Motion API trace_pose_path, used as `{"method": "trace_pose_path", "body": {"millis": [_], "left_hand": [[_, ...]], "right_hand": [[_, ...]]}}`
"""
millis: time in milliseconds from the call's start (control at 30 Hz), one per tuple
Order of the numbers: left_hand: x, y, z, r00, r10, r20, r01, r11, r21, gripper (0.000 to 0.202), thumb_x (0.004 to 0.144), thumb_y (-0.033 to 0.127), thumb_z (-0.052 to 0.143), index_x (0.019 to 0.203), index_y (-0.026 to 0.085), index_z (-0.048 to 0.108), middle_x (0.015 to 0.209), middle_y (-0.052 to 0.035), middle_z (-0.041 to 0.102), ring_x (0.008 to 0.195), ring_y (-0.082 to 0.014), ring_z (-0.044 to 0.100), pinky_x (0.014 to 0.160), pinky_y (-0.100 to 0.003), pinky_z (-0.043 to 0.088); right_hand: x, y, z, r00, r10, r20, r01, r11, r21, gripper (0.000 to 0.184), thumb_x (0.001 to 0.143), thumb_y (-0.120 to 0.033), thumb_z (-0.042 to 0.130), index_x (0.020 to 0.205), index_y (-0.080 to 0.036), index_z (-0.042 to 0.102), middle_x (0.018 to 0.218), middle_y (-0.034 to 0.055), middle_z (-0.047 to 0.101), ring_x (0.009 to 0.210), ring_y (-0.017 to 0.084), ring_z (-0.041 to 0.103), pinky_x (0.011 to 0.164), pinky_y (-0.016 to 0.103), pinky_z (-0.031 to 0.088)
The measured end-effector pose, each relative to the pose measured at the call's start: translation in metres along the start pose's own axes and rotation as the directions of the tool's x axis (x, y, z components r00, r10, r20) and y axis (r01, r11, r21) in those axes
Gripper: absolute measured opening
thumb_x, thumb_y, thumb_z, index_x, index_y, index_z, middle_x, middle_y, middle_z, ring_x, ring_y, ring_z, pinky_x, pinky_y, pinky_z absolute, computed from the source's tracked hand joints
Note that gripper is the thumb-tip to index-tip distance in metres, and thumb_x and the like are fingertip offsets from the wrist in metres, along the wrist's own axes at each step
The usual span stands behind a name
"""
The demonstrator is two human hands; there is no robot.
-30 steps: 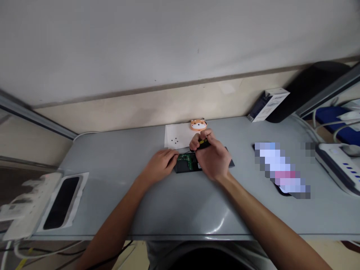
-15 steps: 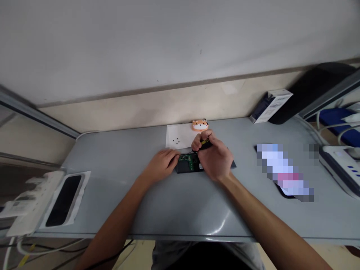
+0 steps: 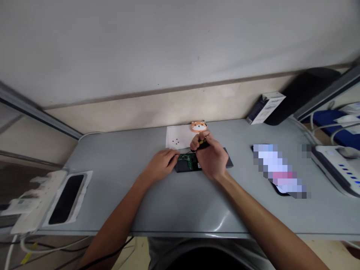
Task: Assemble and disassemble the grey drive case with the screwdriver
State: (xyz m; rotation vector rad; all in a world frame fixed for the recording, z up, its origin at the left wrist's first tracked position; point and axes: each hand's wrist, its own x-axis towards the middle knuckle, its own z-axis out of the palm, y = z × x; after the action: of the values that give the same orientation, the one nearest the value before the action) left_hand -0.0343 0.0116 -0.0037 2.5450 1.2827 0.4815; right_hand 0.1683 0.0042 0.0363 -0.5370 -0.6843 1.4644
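Observation:
An opened black electronic device (image 3: 183, 166) with a bare green circuit board (image 3: 189, 160) lies flat on the grey table. At its upper left corner, my left hand (image 3: 162, 165) is closed, with thumb and fingertips pinching the edge. My right hand (image 3: 211, 157) is wrapped round the black and yellow handle of a screwdriver (image 3: 203, 143) over the device, whose middle it covers. The thin shaft points left toward the board; where its tip rests I cannot make out. Just behind, several small dark screws (image 3: 176, 141) sit on a white sheet of paper (image 3: 182, 132).
An orange dog-face case (image 3: 199, 126) is at the paper's far edge. To the right are a lit, blurred phone (image 3: 277, 167), a carton (image 3: 266, 108) and a power strip (image 3: 337, 168). On the left, a dark phone (image 3: 66, 198) lies on white wrapping beside another power strip (image 3: 36, 204).
The view has shifted slightly, so things on the right sit a little further left. Both hands keep nearly the same place at the device, the right still round the screwdriver.

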Motion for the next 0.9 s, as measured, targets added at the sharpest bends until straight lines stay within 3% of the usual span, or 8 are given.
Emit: {"method": "trace_pose_path", "body": {"millis": [900], "left_hand": [[0.0007,0.0006,-0.0001,1.000,0.018,-0.024,-0.019,1.000,-0.010,0.027,0.110,0.027,0.043,0.108,0.020,0.069,0.103,-0.0076,0.077,0.096,-0.0231,0.072,0.091,-0.040,0.059]], "right_hand": [[-0.0016,-0.0004,0.0033,1.000,-0.028,0.010,0.028,0.999,0.023,0.025,0.083,-0.038,0.069,0.074,-0.025,0.050,0.074,-0.0005,0.041,0.070,0.017,0.044,0.068,0.032,0.041]]}}
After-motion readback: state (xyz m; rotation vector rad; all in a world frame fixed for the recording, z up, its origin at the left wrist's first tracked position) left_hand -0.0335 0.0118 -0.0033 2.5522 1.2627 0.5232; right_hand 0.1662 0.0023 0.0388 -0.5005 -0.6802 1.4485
